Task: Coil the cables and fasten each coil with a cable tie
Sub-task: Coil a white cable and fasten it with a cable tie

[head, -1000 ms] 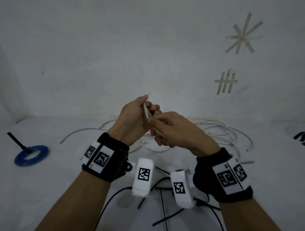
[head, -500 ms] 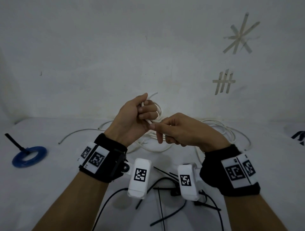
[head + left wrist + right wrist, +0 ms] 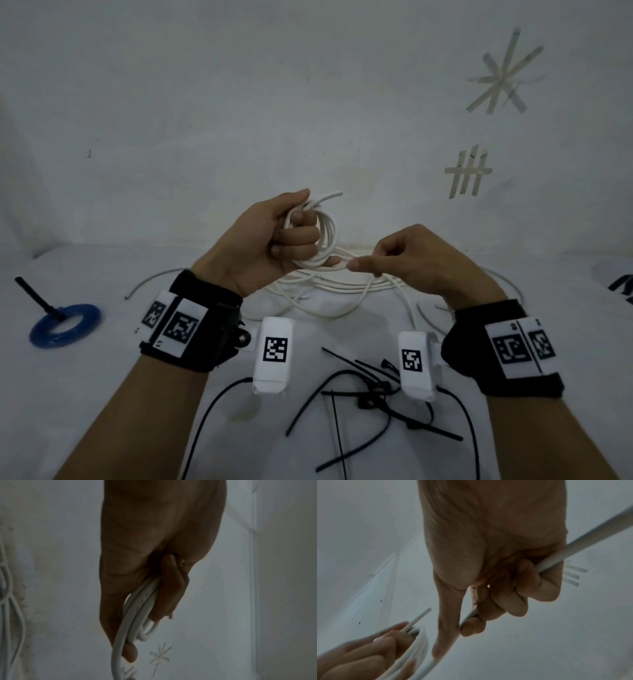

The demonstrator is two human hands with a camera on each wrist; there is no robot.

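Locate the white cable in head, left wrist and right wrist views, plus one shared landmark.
Head: white cable centre frame, looped in the left hand, running to the right hand.
Left wrist: loops lower centre, under the curled fingers.
Right wrist: strand crossing from upper right through the fingers toward lower left.
Shared landmark: tape marks on the wall.

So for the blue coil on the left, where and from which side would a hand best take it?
The blue coil lies flat on the table, already tied, the tie's tail sticking up and away. Probably best to come from above and pinch the near rim, thumb through the open centre, opposite the tail.
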